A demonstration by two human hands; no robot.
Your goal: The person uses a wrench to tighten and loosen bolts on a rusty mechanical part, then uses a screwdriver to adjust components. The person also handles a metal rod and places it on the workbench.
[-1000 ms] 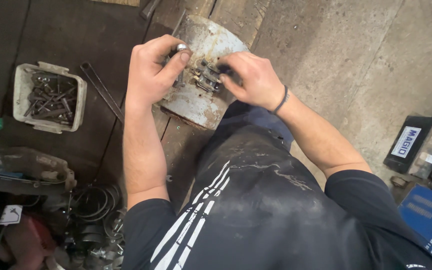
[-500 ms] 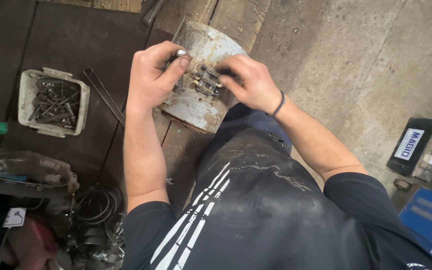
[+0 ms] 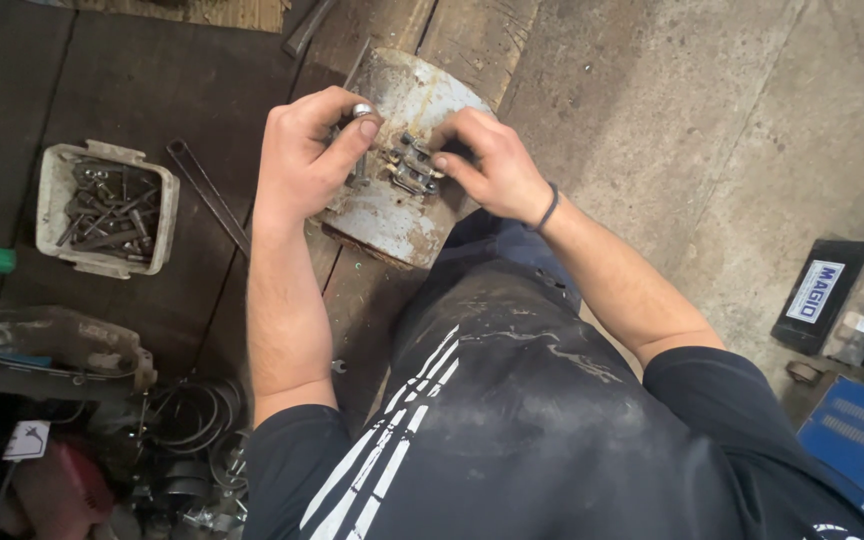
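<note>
My left hand (image 3: 304, 155) pinched a small metal nut (image 3: 362, 110) atop the rusty metal housing (image 3: 392, 215) propped against my knee, my right hand (image 3: 492, 165) pinching its terminals (image 3: 410, 165); it looked heavy, rigid, best gripped by the rim

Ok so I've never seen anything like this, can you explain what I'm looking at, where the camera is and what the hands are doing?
The camera sits on a person's head and looks straight down, so you see their own arms, dark shirt and trousers from above. There is no machine here, only two bare hands.

Both hands work on a rusty grey metal part that rests on dark wooden planks. The left hand pinches a small shiny metal piece between thumb and fingers. The right hand, with a dark band at the wrist, has its fingertips on a cluster of small terminals at the part's middle.

To the left stands a dirty white tub of bolts, with a flat metal bar beside it. On the right, over concrete floor, lie a dark box and a blue box.
</note>
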